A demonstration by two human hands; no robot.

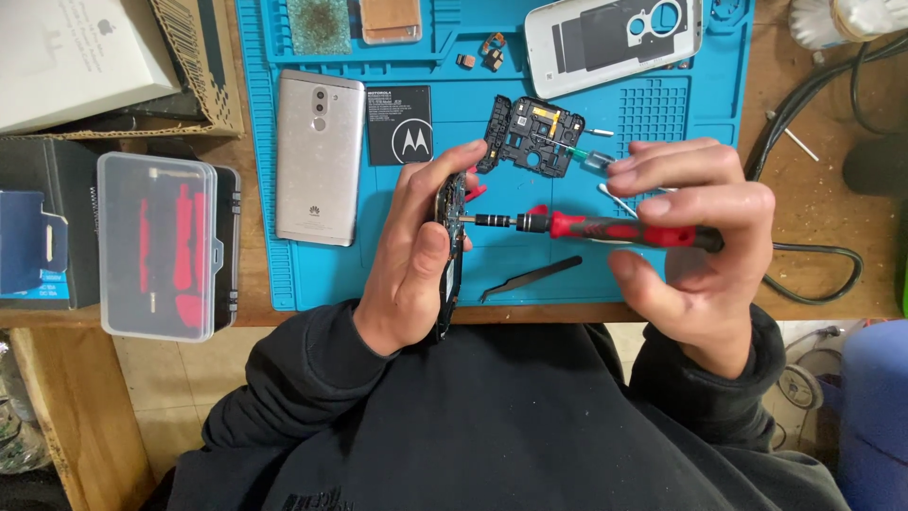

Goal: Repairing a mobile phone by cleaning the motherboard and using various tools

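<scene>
Spread across a wooden desk, a blue silicone work mat carries phone parts. At frame centre, an opened phone body is gripped edge-on by the left hand; a red-and-black screwdriver is pinched in the right hand, tip against it.

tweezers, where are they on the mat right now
In the head view the black tweezers lie on the blue mat near its front edge, just below the red screwdriver, between the left hand and right hand.
</scene>
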